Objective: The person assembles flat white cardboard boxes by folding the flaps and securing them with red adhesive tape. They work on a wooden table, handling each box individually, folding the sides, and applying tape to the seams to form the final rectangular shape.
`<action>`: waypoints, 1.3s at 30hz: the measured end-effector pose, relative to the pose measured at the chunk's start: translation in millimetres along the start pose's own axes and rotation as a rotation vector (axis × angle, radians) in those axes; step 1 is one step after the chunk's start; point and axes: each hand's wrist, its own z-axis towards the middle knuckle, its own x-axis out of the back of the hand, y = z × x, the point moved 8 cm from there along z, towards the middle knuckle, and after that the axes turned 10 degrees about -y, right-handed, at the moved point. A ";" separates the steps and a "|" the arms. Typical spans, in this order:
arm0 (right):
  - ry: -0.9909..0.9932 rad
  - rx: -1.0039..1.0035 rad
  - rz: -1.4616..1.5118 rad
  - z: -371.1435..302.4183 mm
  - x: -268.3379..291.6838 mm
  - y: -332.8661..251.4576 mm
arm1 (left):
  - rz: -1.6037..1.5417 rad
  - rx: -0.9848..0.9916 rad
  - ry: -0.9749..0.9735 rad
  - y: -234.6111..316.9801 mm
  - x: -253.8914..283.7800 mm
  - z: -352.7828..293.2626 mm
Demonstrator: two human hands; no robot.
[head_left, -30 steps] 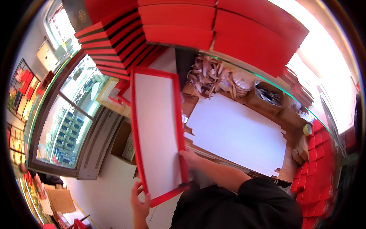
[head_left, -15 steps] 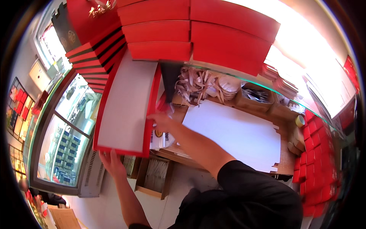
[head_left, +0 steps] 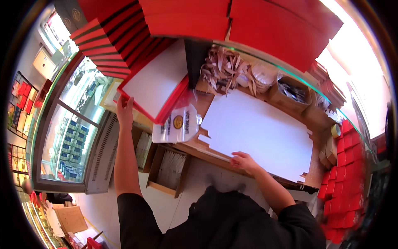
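A long red box (head_left: 155,83) with a white inside lies slanted at the back left, its far end beside the stacked red boxes. My left hand (head_left: 124,110) has its fingers on the box's near left corner. My right hand (head_left: 245,162) is over the front edge of the wooden table (head_left: 317,176), fingers loosely apart with nothing in them. Just beyond it lies a flat white cardboard sheet (head_left: 257,128) with tabs at its ends. A white plastic bag (head_left: 178,126) is next to the red box's near end, at the sheet's left.
Large red boxes (head_left: 282,29) stack on a glass shelf (head_left: 286,74) above the table. Under it are pinkish ribbons (head_left: 226,68) and a small carton (head_left: 290,93). An open drawer (head_left: 170,172) juts out below. Left stands a glass display case (head_left: 74,137); right, small red boxes (head_left: 344,178).
The red box has moved away from me, toward the stacks. My right hand has let go of its side and swung right, to the table's front edge. My left hand has moved farther forward.
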 end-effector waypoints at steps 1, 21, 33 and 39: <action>0.054 -0.015 -0.010 -18.9 12.2 2.8 | 0.154 0.003 0.058 -0.7 1.4 -0.9; 0.653 0.404 -1.374 -145.0 133.8 29.1 | 0.603 -0.695 -1.013 34.2 -370.3 -288.5; 0.645 0.493 -1.396 -164.8 141.6 24.3 | 0.705 -0.848 -0.999 35.5 -392.1 -296.3; 0.597 0.531 -1.360 -169.9 159.0 28.0 | 0.672 -0.812 -1.022 42.9 -398.5 -301.7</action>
